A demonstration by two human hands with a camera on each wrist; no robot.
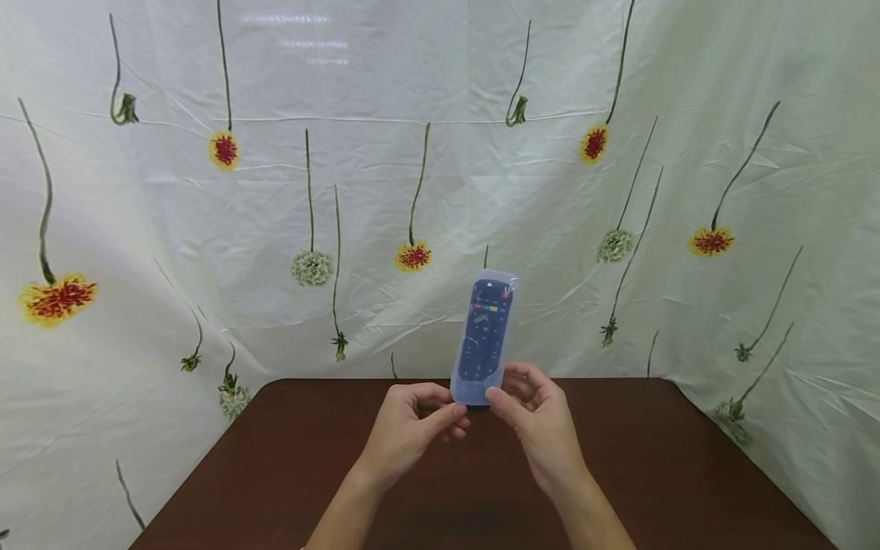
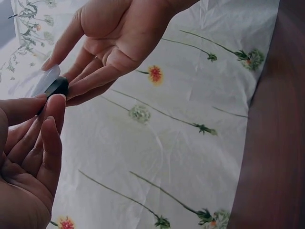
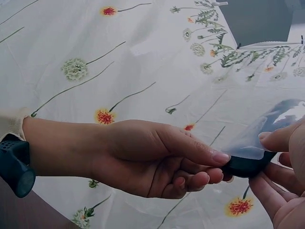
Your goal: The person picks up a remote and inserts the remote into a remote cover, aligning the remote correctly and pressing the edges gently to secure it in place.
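A dark remote control [image 1: 485, 336] with small coloured buttons stands nearly upright over the table, inside a translucent bluish-white cover [image 1: 470, 393]. My left hand [image 1: 409, 431] pinches its lower left corner between thumb and fingers. At the lower right, my right hand [image 1: 546, 428] holds it with the thumb on the front and the fingers behind. In the right wrist view, the black bottom end [image 3: 245, 167] of the remote shows below the cover's edge. The left wrist view shows this dark end [image 2: 57, 87] between the fingertips of both hands.
A dark reddish-brown table [image 1: 275, 473] lies under the hands. Behind and around it hangs a pale cloth [image 1: 371, 206] printed with flowers on long stems. A dark device [image 3: 19, 164] is worn on the left wrist.
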